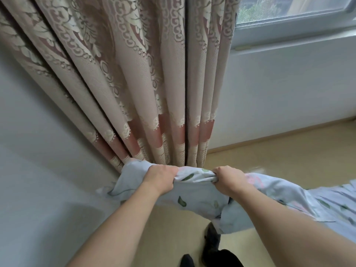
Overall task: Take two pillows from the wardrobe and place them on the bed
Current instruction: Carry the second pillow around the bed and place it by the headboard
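Note:
A pale blue cloth [194,191] printed with green leaves and pink flowers hangs between my hands in front of me; I cannot tell whether it is a pillow, a pillowcase or a sheet. My left hand [160,179] grips its bunched upper edge on the left. My right hand [230,179] grips the same edge a little to the right. The cloth sags below my hands and trails off to the right edge [327,201]. No wardrobe shows.
A heavy beige and pink patterned curtain [134,83] hangs straight ahead, down to the floor. A white wall [34,151] is at left, a window [289,14] and white sill wall at upper right. Light wood floor [279,155] lies right. My dark shoes [210,247] stand below.

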